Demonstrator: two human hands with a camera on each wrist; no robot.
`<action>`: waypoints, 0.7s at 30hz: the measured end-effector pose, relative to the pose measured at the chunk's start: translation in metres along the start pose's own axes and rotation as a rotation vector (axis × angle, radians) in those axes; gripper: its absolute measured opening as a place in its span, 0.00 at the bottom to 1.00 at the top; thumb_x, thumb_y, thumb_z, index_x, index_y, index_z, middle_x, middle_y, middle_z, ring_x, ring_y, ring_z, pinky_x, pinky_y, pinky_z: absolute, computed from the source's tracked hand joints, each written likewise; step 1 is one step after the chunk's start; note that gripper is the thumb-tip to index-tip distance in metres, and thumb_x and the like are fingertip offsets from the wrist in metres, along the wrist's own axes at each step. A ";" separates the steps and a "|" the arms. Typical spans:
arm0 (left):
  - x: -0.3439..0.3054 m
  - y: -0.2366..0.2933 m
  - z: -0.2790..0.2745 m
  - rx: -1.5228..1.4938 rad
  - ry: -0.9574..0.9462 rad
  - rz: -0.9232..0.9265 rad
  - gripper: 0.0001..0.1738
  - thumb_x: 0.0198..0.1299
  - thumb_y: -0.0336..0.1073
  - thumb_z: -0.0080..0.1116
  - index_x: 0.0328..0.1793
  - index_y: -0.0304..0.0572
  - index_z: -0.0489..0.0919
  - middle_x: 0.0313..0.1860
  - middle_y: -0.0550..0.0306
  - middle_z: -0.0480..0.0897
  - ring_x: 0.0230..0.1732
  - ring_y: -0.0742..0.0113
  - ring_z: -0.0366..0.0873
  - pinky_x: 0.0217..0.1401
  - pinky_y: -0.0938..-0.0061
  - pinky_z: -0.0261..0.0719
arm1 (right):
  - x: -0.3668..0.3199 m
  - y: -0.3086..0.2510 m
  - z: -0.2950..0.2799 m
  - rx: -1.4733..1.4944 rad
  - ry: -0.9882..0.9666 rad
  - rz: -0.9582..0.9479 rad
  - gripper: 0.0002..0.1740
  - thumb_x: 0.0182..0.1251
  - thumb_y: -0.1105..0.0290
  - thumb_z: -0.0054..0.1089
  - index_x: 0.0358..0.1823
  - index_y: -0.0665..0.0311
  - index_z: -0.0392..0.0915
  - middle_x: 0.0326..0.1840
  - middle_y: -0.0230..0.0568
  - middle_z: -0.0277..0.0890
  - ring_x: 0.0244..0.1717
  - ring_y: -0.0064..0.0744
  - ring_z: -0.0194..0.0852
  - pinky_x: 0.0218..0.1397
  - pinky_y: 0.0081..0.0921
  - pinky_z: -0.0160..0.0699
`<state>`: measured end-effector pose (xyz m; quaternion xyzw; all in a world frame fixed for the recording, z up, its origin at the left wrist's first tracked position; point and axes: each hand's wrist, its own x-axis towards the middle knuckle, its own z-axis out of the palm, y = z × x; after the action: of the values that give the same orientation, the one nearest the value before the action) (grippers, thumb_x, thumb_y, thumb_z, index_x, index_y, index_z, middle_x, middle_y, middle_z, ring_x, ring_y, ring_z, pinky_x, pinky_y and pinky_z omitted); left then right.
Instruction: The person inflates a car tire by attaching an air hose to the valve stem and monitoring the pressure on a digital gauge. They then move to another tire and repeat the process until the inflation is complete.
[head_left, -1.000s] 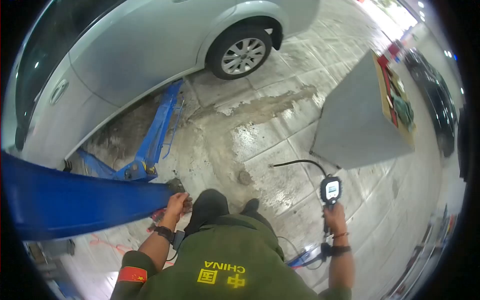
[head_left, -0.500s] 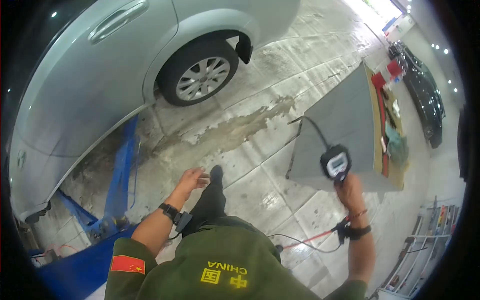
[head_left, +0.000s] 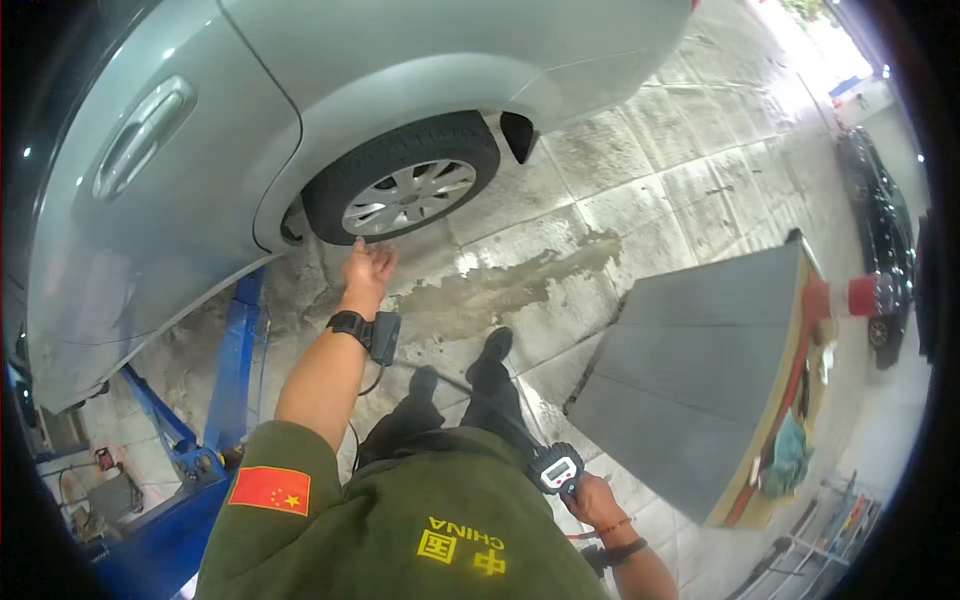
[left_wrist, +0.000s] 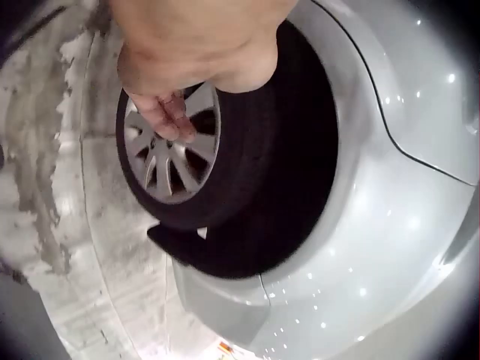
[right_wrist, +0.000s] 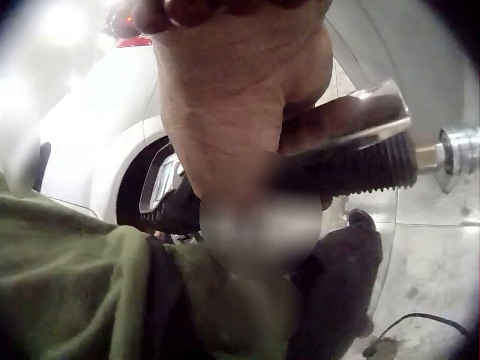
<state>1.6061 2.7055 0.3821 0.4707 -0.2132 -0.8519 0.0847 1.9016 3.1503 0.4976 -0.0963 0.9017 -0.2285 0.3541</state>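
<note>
A silver car's rear wheel (head_left: 410,198) with a black tyre (head_left: 330,195) is in front of the person. Toward its lower edge reaches the left hand (head_left: 368,270), with nothing held and its fingers loosely bent. In the left wrist view those fingers (left_wrist: 169,120) overlap the spoked rim (left_wrist: 169,169). Low by the right hip, the right hand (head_left: 596,502) grips a tire inflator gauge (head_left: 556,468) with a lit display. A ribbed black handle (right_wrist: 386,165), metal lever and brass fitting show beside the right palm (right_wrist: 225,97) in the right wrist view.
A grey cabinet (head_left: 690,360) stands at the right, with a green cloth (head_left: 788,455) and a red-and-white object on top. Blue lift arms (head_left: 232,370) lie under the car at the left. A dark car (head_left: 880,240) is at the far right. The tiled floor has a worn patch (head_left: 500,295).
The person has moved away from the blue lift post toward the rear wheel. The left hand has stretched forward to the tyre. The right hand has lowered the tire inflator gauge toward the body.
</note>
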 end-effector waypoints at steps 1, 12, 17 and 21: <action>0.006 0.005 -0.007 0.265 -0.008 0.133 0.22 0.68 0.49 0.47 0.52 0.33 0.67 0.47 0.44 0.76 0.46 0.53 0.78 0.54 0.60 0.78 | 0.013 0.010 -0.012 0.014 -0.008 -0.022 0.15 0.54 0.65 0.60 0.37 0.68 0.73 0.29 0.57 0.76 0.32 0.59 0.76 0.35 0.46 0.76; 0.062 -0.060 -0.006 0.727 0.198 -0.022 0.27 0.65 0.47 0.53 0.64 0.37 0.68 0.57 0.45 0.75 0.55 0.55 0.75 0.56 0.61 0.74 | 0.156 0.080 -0.219 -0.322 -0.052 -0.119 0.11 0.52 0.66 0.63 0.26 0.67 0.75 0.28 0.57 0.74 0.27 0.56 0.74 0.29 0.45 0.73; 0.070 -0.116 0.019 0.707 0.268 -0.308 0.41 0.62 0.59 0.51 0.72 0.40 0.57 0.65 0.41 0.69 0.57 0.44 0.74 0.60 0.46 0.69 | 0.196 0.052 -0.254 -0.335 -0.114 -0.257 0.11 0.49 0.66 0.64 0.25 0.67 0.75 0.28 0.54 0.74 0.28 0.55 0.74 0.29 0.43 0.73; 0.050 -0.164 0.058 0.512 0.020 -0.627 0.53 0.60 0.68 0.47 0.75 0.32 0.45 0.69 0.34 0.60 0.64 0.43 0.68 0.63 0.48 0.69 | 0.192 0.015 -0.235 -0.233 -0.287 -0.232 0.12 0.49 0.66 0.65 0.25 0.69 0.76 0.31 0.53 0.74 0.31 0.54 0.74 0.31 0.42 0.74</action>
<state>1.5397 2.8518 0.2981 0.5269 -0.2635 -0.7514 -0.2972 1.6002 3.1795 0.5278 -0.2713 0.8453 -0.1461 0.4365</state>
